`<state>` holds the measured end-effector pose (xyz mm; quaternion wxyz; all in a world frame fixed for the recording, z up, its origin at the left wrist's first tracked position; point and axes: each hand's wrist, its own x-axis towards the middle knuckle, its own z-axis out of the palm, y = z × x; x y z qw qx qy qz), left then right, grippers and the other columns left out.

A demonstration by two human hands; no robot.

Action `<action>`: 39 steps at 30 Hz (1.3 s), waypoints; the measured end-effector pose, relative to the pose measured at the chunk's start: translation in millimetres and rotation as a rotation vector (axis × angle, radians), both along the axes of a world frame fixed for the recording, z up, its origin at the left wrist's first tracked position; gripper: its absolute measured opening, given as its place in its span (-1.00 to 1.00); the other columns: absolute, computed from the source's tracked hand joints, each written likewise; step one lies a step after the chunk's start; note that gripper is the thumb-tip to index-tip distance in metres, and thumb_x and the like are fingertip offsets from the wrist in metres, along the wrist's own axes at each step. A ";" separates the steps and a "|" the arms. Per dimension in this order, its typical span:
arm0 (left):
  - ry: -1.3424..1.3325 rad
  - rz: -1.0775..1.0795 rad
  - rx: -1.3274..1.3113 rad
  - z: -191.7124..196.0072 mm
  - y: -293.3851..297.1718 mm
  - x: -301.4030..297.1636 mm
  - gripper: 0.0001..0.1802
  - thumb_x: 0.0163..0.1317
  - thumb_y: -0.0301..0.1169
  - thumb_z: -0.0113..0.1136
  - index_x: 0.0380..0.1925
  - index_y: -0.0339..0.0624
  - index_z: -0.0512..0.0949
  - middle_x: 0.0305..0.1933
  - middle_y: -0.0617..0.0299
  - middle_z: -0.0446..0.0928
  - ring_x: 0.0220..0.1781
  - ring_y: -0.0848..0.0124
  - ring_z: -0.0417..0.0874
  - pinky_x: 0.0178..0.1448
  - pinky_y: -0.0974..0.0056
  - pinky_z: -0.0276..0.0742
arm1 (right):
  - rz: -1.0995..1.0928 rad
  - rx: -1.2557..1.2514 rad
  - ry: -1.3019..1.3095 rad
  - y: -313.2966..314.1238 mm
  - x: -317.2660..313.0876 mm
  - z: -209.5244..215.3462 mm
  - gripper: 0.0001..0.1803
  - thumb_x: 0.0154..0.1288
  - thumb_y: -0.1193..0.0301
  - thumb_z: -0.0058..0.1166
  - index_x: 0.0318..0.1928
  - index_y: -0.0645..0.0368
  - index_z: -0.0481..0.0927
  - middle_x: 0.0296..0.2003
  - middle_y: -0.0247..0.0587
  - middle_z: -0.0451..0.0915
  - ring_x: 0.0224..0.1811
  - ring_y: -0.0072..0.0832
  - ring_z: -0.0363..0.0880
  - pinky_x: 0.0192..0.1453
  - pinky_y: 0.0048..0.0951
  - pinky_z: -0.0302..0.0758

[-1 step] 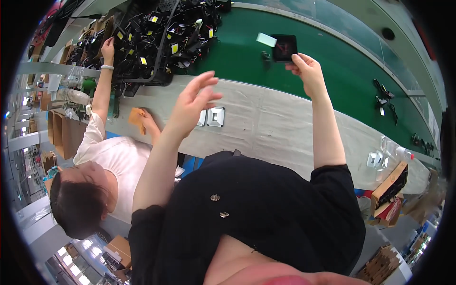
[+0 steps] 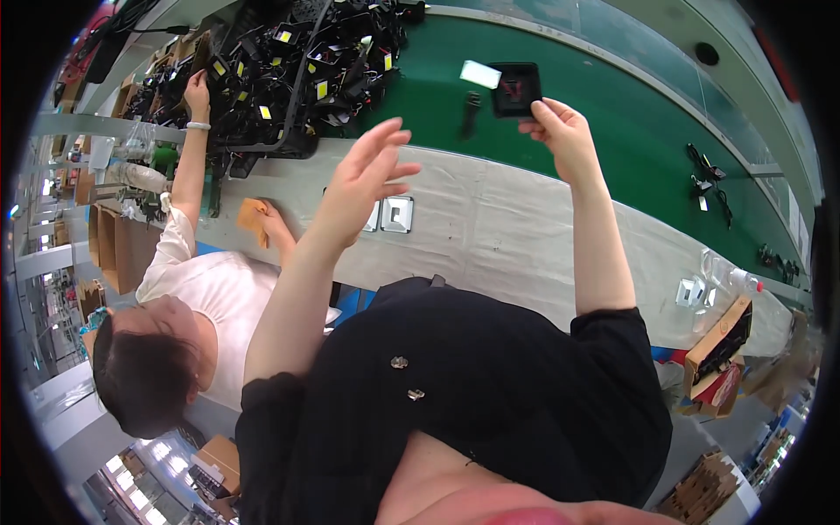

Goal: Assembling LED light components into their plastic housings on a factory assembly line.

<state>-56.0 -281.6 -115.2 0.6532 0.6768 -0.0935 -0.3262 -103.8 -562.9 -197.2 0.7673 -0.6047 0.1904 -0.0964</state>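
Note:
My right hand (image 2: 560, 131) is raised over the green conveyor belt (image 2: 630, 140) and grips a square black housing (image 2: 516, 87) by its near edge. My left hand (image 2: 367, 179) hovers with fingers spread and holds nothing. It is above the pale work surface (image 2: 507, 227), just over two small square silver frames (image 2: 389, 214). A white card (image 2: 479, 74) and a small black part (image 2: 472, 109) lie on the belt beside the housing.
A co-worker in a white shirt (image 2: 210, 297) stands at my left. One of their hands (image 2: 197, 87) reaches into a heap of black lamp housings with yellow squares (image 2: 297, 61); the other rests on an orange cloth (image 2: 254, 219). An open cardboard box (image 2: 722, 350) sits at the right.

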 end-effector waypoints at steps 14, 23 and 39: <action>0.152 0.103 -0.443 54.4 6.9 -61.2 -0.66 0.40 -0.31 -0.24 0.09 -0.21 0.30 -0.04 0.17 0.46 -0.05 0.42 0.55 -0.03 0.22 0.55 | 0.115 -0.563 -0.219 121.8 -83.1 120.5 -0.47 0.01 0.33 0.28 0.02 0.21 0.45 -0.56 -0.29 0.48 -0.53 -0.64 0.41 -0.44 -0.58 0.33; -0.020 0.127 -0.322 85.5 20.9 -89.2 -0.58 0.38 -0.24 -0.13 0.17 -0.19 0.30 -0.08 0.24 0.46 -0.10 0.53 0.53 -0.15 0.40 0.51 | 0.385 -0.944 -0.876 137.9 -61.0 171.3 -0.61 -0.09 0.63 0.22 -0.14 0.23 0.55 -0.12 -0.15 0.48 -0.25 -0.54 0.48 -0.26 -0.63 0.41; -0.128 0.152 -0.487 87.1 64.2 -110.4 -0.57 0.28 -0.38 0.04 0.12 -0.28 0.29 -0.07 0.22 0.49 -0.06 0.56 0.51 0.00 0.44 0.41 | 0.245 -1.261 -0.882 135.5 -106.4 182.2 -0.75 -0.20 0.60 0.30 -0.39 0.22 0.59 -0.31 -0.21 0.59 -0.30 -0.35 0.57 -0.28 -0.46 0.49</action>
